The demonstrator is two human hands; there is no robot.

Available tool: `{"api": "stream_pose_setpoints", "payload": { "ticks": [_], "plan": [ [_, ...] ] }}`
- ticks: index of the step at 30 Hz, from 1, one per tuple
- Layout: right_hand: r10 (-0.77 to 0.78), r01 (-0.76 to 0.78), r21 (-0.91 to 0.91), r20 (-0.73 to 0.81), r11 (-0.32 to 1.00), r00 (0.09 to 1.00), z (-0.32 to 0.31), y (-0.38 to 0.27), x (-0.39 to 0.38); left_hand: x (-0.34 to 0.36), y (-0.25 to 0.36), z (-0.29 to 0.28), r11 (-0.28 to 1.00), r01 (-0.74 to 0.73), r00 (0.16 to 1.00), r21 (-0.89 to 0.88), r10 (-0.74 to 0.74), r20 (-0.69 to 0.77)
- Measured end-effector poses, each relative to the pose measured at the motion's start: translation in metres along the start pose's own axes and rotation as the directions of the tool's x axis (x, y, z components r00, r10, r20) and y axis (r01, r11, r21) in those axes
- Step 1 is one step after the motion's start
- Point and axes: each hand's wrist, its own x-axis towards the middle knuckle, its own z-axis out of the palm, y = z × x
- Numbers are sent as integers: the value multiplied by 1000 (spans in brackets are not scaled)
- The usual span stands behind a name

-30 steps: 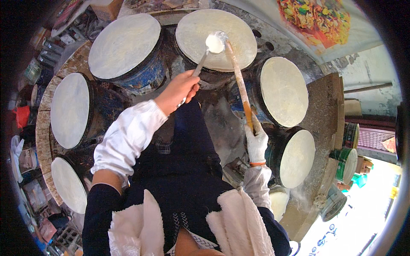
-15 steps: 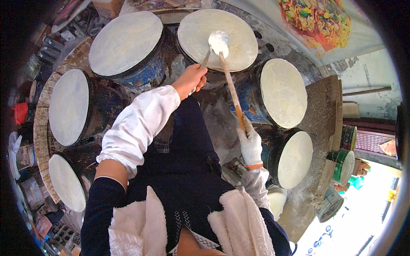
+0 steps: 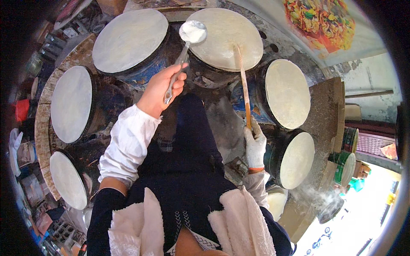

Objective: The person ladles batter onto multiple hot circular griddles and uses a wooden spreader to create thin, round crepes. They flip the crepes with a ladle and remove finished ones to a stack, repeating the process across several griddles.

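Note:
My bare left hand (image 3: 165, 85) is closed around the handle of a metal ladle (image 3: 193, 32), whose bowl has white batter in it. The bowl hangs over the left edge of a round griddle (image 3: 224, 49) covered with a pale layer. In a white glove, my right hand (image 3: 255, 147) grips the near end of a long wooden stick (image 3: 244, 85). Its far end is at the same griddle's surface, right of the middle; I cannot make out the shape of that end. The ladle and the stick are apart.
More pale-coated round griddles on drum stoves ring me: far left (image 3: 130, 40), left (image 3: 71, 104), near left (image 3: 68, 180), right (image 3: 287, 94) and near right (image 3: 297, 160). A curved ledge (image 3: 42, 123) runs behind the left ones. Steam drifts near a bucket (image 3: 331, 209) at lower right.
My left hand has drawn the ladle left and away from the stick's tip, where the two overlapped. The stick's far end has shifted right over the griddle, leaning less.

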Motion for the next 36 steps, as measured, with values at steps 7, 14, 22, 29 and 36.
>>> {"api": "stream_pose_setpoints", "payload": {
  "ticks": [7,14,22,29,36],
  "plan": [
    [13,-9,-312,10,950,1000,17,6,-7,-37,-2,-25,999,-42,998,9,42,-49],
    [-15,9,-181,-32,983,999,28,6,-11,-64,-4,-34,997,-68,996,48,71,-57],
    [-21,22,-159,8,987,1000,33,10,-19,-88,-6,-45,994,-96,994,51,99,-52],
    [17,-4,-98,131,995,991,39,-1,-26,-121,-10,-49,996,-83,993,36,86,-80],
    [19,-23,11,304,1000,953,78,-69,-36,-171,-28,-75,994,-74,992,-81,64,-113]
  ]
}}
